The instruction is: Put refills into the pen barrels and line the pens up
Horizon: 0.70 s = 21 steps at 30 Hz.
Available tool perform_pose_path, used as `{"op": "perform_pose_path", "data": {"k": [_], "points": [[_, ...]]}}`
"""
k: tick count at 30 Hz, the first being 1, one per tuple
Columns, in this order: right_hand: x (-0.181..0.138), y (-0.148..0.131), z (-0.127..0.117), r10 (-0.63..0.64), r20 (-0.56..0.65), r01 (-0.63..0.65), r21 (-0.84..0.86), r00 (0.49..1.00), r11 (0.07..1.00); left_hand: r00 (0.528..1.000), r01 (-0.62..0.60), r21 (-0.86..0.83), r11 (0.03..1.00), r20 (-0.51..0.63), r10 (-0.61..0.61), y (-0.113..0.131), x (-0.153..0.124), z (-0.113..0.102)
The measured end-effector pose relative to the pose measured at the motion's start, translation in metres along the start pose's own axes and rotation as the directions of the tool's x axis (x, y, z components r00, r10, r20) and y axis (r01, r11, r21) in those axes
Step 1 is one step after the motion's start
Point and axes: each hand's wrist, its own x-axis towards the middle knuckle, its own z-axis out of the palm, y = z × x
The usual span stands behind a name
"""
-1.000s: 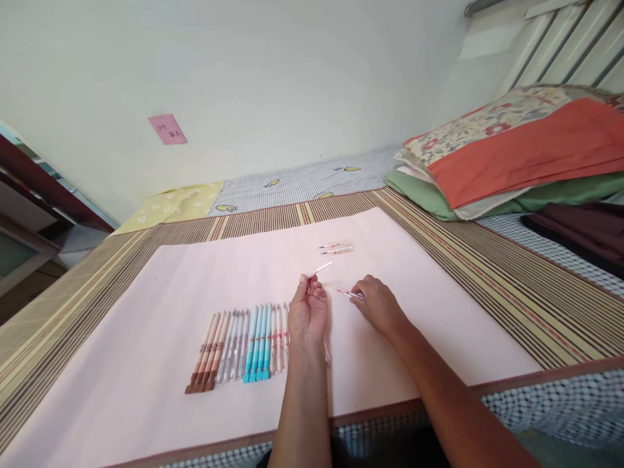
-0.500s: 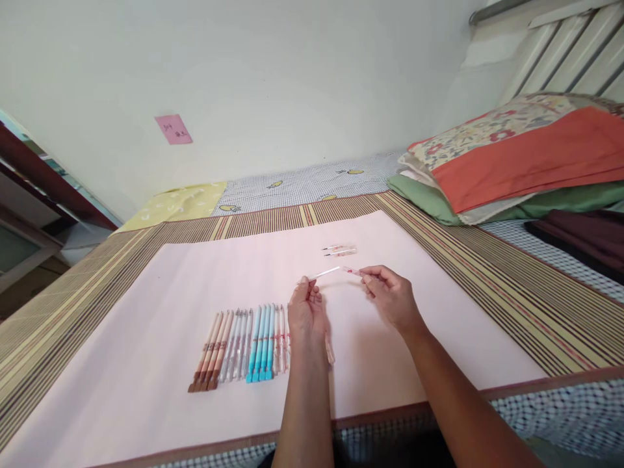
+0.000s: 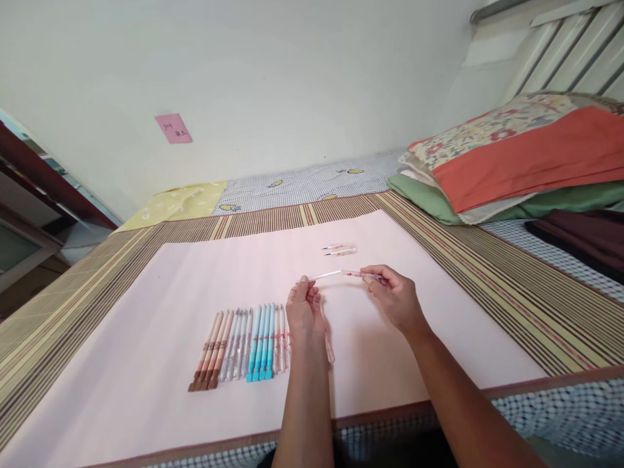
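Note:
My left hand (image 3: 305,309) is closed in a pinch on a thin white pen refill (image 3: 327,275), which points right. Between the fingertips of my right hand (image 3: 396,298) is a clear pen barrel (image 3: 351,273) with a reddish pattern. The refill's end and the barrel's near end almost meet, nearly in line; I cannot tell whether they touch. Beyond the hands lie two pen parts with dark tips (image 3: 341,251). Left of my left forearm is a row of brown pens (image 3: 212,351), clear pens (image 3: 237,344), blue pens (image 3: 261,344) and red-patterned pens (image 3: 279,338), partly hidden by the arm.
A pale pink sheet (image 3: 146,364) covers the middle of a striped mat (image 3: 453,279). Folded bedding with an orange band (image 3: 526,162) is stacked at the right, beside dark folded cloth (image 3: 580,244). A pink note (image 3: 173,129) is on the wall.
The barrel in my right hand has levelled out and come more into line with the refill. The gap between their ends has narrowed. The pens on the sheet have not moved.

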Motion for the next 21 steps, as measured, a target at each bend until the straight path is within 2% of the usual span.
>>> {"op": "perform_pose_path", "data": {"k": [3, 9, 17, 21], "points": [[0.0, -0.002, -0.001, -0.007, -0.019, 0.007, -0.006, 1.0, 1.0, 1.0, 0.0, 0.01, 1.0, 0.002, 0.0, 0.0, 0.0, 0.0], [-0.002, -0.005, -0.002, -0.04, 0.03, 0.042, -0.057, 0.999, 0.998, 1.0, -0.02, 0.088, 0.996, -0.017, 0.022, -0.002, -0.002, 0.001], [-0.004, -0.015, 0.001, -0.199, 0.157, 0.222, -0.144, 0.967, 0.964, 1.0, 0.011, 0.186, 0.982, 0.005, -0.012, -0.004, 0.005, -0.002], [-0.006, -0.016, 0.006, -0.156, 0.175, 0.181, -0.134, 0.972, 0.974, 0.999, 0.026, 0.205, 0.978, 0.016, -0.03, -0.005, 0.007, -0.003]]}}
